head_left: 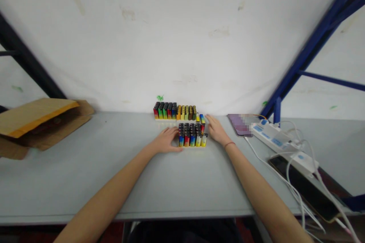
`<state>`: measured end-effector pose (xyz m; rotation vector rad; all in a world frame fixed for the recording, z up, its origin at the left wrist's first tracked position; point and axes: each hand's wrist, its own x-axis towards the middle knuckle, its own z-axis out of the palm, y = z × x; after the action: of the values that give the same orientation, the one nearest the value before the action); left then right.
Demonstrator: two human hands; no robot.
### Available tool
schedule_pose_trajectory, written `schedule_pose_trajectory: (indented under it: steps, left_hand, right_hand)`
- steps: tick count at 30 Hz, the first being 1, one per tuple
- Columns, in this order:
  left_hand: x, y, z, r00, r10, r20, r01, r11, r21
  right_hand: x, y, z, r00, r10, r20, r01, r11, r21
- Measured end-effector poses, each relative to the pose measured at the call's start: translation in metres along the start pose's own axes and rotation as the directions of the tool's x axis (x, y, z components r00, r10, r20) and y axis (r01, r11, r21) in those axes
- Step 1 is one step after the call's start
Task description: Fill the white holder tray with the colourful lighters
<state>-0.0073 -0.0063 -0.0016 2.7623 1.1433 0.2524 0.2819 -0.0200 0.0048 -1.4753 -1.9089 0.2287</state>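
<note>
A tray of lighters (189, 140), black-topped with coloured bodies in upright rows, stands before me on the grey table. My left hand (166, 140) grips its left end, thumb along the front base and fingers against the side. A couple of loose lighters (202, 119) lean or lie at the tray's right rear; how they rest is hard to make out. Just right of them lies my right hand (216, 131), open, its fingers stretched forward and nothing visible in it. Behind, near the wall, stand a tray of multicoloured lighters (165, 111) and a tray of yellowish and brown lighters (186, 112).
An open brown paper bag (42, 121) lies at the left. To the right are a purplish phone (239, 124), a white power strip (281, 142), a dark phone (305, 188) and tangled white cables (268, 164). A white wall (182, 38) and blue frame (308, 47) bound the table.
</note>
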Motion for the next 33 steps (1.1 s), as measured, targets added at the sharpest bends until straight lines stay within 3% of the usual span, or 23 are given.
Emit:
schedule_pose_trajectory:
  steps: [5,10,14,18,20,23,25,28,33]
  left_hand:
    - [0.0,0.001,0.0,1.0,-0.01,0.01,0.01,1.0,0.004]
    - [0.0,0.003,-0.002,1.0,-0.016,0.015,0.016,1.0,0.0]
    - [0.0,0.001,-0.002,1.0,-0.009,0.014,0.009,1.0,-0.007]
    - [0.002,-0.004,0.0,1.0,0.006,-0.014,-0.007,0.999,-0.033]
    - [0.002,-0.007,0.002,0.999,0.011,-0.04,-0.013,0.999,-0.046]
    - [0.003,-0.008,0.003,0.997,0.013,-0.073,-0.017,0.998,-0.055]
    - [0.002,-0.008,0.004,0.997,0.012,-0.08,-0.016,0.999,-0.047]
    - [0.002,-0.008,0.005,0.998,-0.001,-0.064,-0.001,1.0,-0.026]
    - [0.002,-0.008,0.005,0.998,0.009,-0.058,-0.011,0.999,-0.03]
  right_hand:
    - [0.0,-0.001,0.008,0.987,-0.01,0.159,0.045,0.975,-0.219]
    - [-0.004,-0.006,-0.008,0.981,0.161,0.106,-0.109,0.917,-0.384]
    - [-0.005,-0.005,-0.008,0.959,0.274,0.077,-0.223,0.891,-0.394]
    - [-0.009,-0.006,-0.011,0.954,0.286,0.085,-0.236,0.898,-0.371]
    - [-0.011,-0.007,-0.013,0.959,0.271,0.076,-0.244,0.935,-0.258]
    - [-0.013,-0.01,-0.014,0.946,0.322,0.043,-0.325,0.935,0.144]
    - [-0.013,-0.013,-0.01,0.912,0.406,0.062,-0.392,0.817,0.422]
    - [-0.012,-0.019,-0.003,0.867,0.471,0.162,-0.448,0.594,0.668]
    - [-0.011,-0.026,0.005,0.907,0.396,0.145,-0.314,0.405,0.859]
